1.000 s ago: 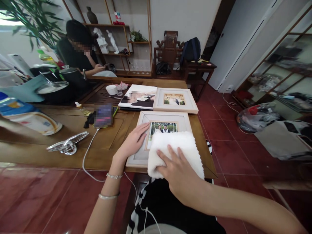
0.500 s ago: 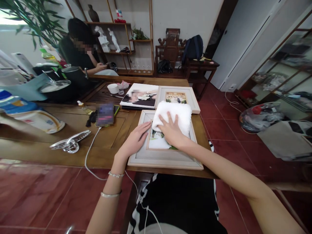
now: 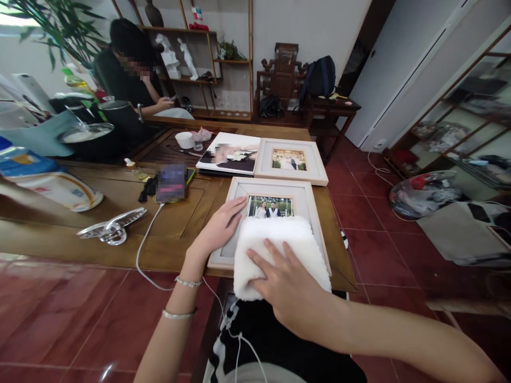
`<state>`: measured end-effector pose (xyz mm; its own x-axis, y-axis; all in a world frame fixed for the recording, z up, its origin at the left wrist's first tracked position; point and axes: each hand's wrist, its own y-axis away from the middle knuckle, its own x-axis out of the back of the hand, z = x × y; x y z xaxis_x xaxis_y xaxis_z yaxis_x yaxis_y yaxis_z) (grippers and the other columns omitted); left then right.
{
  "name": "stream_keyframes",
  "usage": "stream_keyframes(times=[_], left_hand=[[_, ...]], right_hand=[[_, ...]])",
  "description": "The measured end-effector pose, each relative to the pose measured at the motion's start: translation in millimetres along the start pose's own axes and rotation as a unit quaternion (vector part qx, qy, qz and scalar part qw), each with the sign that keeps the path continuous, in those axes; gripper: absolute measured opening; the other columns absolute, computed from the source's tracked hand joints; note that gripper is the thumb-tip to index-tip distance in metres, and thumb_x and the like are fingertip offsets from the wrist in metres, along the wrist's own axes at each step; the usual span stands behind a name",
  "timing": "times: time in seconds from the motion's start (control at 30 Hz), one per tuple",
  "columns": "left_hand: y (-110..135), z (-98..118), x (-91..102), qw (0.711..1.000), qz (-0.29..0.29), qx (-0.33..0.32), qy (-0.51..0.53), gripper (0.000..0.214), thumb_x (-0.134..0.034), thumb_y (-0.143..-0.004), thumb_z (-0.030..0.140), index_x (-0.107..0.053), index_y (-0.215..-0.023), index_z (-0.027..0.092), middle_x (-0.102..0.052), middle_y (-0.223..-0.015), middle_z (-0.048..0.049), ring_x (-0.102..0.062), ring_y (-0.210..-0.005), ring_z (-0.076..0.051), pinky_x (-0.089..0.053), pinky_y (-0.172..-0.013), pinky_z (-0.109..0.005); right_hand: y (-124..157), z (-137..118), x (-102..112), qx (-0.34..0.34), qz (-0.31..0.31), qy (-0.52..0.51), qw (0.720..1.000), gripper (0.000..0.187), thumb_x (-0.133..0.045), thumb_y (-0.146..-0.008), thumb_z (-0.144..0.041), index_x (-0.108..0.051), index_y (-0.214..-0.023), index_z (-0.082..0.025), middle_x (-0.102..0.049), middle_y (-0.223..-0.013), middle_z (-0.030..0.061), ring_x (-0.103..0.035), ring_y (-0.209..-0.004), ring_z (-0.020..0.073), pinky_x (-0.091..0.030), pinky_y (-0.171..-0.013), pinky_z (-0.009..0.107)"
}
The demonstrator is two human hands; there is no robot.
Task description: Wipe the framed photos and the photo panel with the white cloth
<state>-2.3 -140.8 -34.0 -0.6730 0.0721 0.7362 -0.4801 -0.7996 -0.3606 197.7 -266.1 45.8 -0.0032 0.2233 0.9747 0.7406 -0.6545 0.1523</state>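
A pale framed wedding photo lies flat at the near edge of the wooden table. My left hand rests flat on the frame's left side, fingers stretched out. My right hand presses flat, fingers spread, on a folded white fluffy cloth that covers the near half of the frame and overhangs the table edge. Only the top strip of the photo shows above the cloth.
A second framed photo and a photo album lie further back. A phone with a white cable, a metal ornament, a bowl and pots stand to the left. Another person sits at the far left, looking at a phone. Red tile floor lies to the right.
My right hand has drawn the cloth from the far end of the frame back to its near edge, uncovering the top of the photo. My left hand has stayed put.
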Motion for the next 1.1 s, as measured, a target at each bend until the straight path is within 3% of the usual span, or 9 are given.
stream_keyframes(times=[0.1, 0.27, 0.43, 0.57, 0.7, 0.83, 0.97, 1.1], left_hand=[[0, -1, -0.2, 1.0, 0.006, 0.003, 0.007, 0.041, -0.038, -0.095, 0.024, -0.055, -0.132, 0.016, -0.051, -0.142, -0.0092, -0.045, -0.133, -0.022, -0.033, -0.114, -0.044], [0, 0, -0.1, 1.0, 0.017, -0.001, 0.02, 0.04, -0.039, -0.095, 0.026, -0.058, -0.129, 0.015, -0.054, -0.138, -0.011, -0.047, -0.131, -0.024, -0.034, -0.113, -0.045], [0, 4, 2.6, 0.999, 0.021, 0.016, 0.032, 0.043, -0.039, -0.096, 0.031, -0.053, -0.134, 0.016, -0.055, -0.137, -0.0115, -0.051, -0.127, -0.026, -0.037, -0.11, -0.044], [1, 5, 3.6, 0.998, 0.042, 0.021, 0.045, 0.048, -0.034, -0.099, 0.033, -0.04, -0.143, 0.014, -0.047, -0.144, -0.0123, -0.045, -0.132, -0.023, -0.033, -0.113, -0.04], [1, 3, 2.8, 0.997, 0.056, -0.005, 0.058, 0.05, -0.03, -0.1, 0.037, -0.037, -0.145, 0.014, -0.039, -0.15, -0.0115, -0.036, -0.139, -0.021, -0.026, -0.116, -0.039], [3, 3, 4.6, 0.995, 0.052, -0.015, 0.079, 0.054, -0.024, -0.1, 0.044, -0.038, -0.144, 0.016, -0.038, -0.151, -0.0112, -0.033, -0.14, -0.022, -0.025, -0.117, -0.042], [4, 6, 7.0, 0.996, 0.041, -0.024, 0.078, 0.06, -0.018, -0.1, 0.049, -0.042, -0.143, 0.015, -0.039, -0.15, -0.0104, -0.031, -0.141, -0.024, -0.024, -0.117, -0.043], [1, 9, 5.7, 0.998, 0.029, 0.023, 0.041, 0.054, -0.031, -0.099, 0.044, -0.048, -0.138, 0.01, -0.048, -0.144, -0.0126, -0.039, -0.137, -0.025, -0.03, -0.115, -0.039]], right_hand=[[-11, 15, -7, -0.042, 0.017, 0.012, 0.999, 0.047, -0.043, -0.082, -0.006, -0.06, -0.123, -0.021, -0.034, -0.153, 0.012, -0.025, -0.139, 0.0441, -0.027, -0.105, 0.067], [-48, 67, -10, -0.133, 0.075, 0.086, 0.984, 0.056, -0.042, -0.082, -0.003, -0.053, -0.133, -0.022, -0.027, -0.156, 0.0099, -0.016, -0.142, 0.0407, -0.019, -0.108, 0.068], [-88, 94, -5, -0.174, 0.127, 0.127, 0.968, 0.05, -0.04, -0.086, -0.004, -0.052, -0.134, -0.017, -0.026, -0.156, 0.0139, -0.014, -0.142, 0.0435, -0.018, -0.105, 0.071], [-109, 85, -7, -0.156, 0.108, 0.125, 0.974, 0.044, -0.038, -0.092, -0.009, -0.055, -0.131, -0.018, -0.026, -0.156, 0.0138, -0.014, -0.141, 0.0451, -0.018, -0.103, 0.074], [-110, 56, -12, -0.127, 0.061, 0.12, 0.983, 0.04, -0.044, -0.092, -0.015, -0.057, -0.13, -0.018, -0.026, -0.155, 0.0153, -0.019, -0.139, 0.0481, -0.024, -0.101, 0.075], [-91, 21, -13, -0.085, 0.081, 0.127, 0.985, 0.04, -0.044, -0.093, -0.017, -0.057, -0.13, -0.012, -0.033, -0.151, 0.0206, -0.03, -0.136, 0.0465, -0.031, -0.103, 0.069], [-67, -2, -10, -0.023, 0.056, 0.109, 0.992, 0.028, -0.051, -0.09, -0.019, -0.068, -0.113, -0.016, -0.04, -0.146, 0.0205, -0.034, -0.134, 0.0453, -0.033, -0.1, 0.07], [-47, -6, -8, 0.014, 0.044, 0.08, 0.996, 0.028, -0.048, -0.09, -0.015, -0.068, -0.109, -0.014, -0.04, -0.146, 0.0219, -0.032, -0.134, 0.0466, -0.033, -0.1, 0.07]])
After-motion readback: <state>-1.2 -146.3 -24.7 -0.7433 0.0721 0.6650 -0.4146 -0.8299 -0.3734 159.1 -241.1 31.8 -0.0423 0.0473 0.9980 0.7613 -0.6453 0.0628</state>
